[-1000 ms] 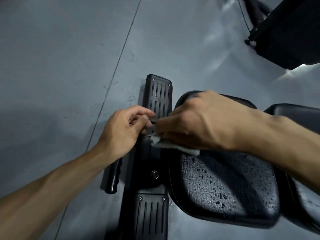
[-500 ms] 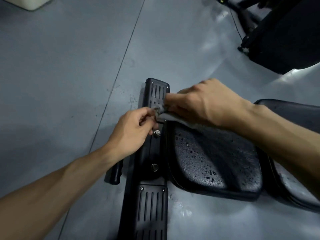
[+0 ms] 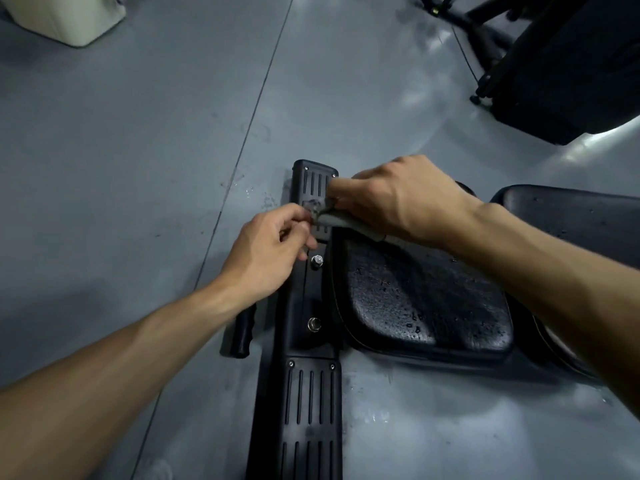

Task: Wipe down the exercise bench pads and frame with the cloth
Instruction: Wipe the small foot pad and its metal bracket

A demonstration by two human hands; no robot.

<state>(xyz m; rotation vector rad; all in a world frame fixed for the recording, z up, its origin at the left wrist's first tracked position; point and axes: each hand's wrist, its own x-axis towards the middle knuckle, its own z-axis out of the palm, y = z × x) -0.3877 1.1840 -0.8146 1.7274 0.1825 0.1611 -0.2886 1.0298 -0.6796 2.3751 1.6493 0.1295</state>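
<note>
Fingers [image 3: 341, 190] of the right hand [image 3: 398, 199] are curled over the grey cloth [image 3: 341, 221], which is pressed onto the ribbed frame bar [image 3: 313, 183], while a corner is pinched by the left hand [image 3: 266, 254]. Frame wiping is judged under way; next, the cloth should be drawn along the bar, and the wet seat pad [image 3: 426, 303] is left to dry.

A smooth grey floor [image 3: 145, 161] fills most of the view, crossed by a thin dark seam line [image 3: 256, 109] running from the top middle down toward the lower left. Scattered water droplets [image 3: 258, 195] and pale glossy reflections lie on it. In the top left corner stands a cream-coloured rounded plastic box [image 3: 65, 15], cut off by the frame. In the top right sits a bulky black piece of equipment [image 3: 568, 64] with thin black tubular legs [image 3: 481, 26] and a thin black cable [image 3: 465, 58] beside it.
</note>
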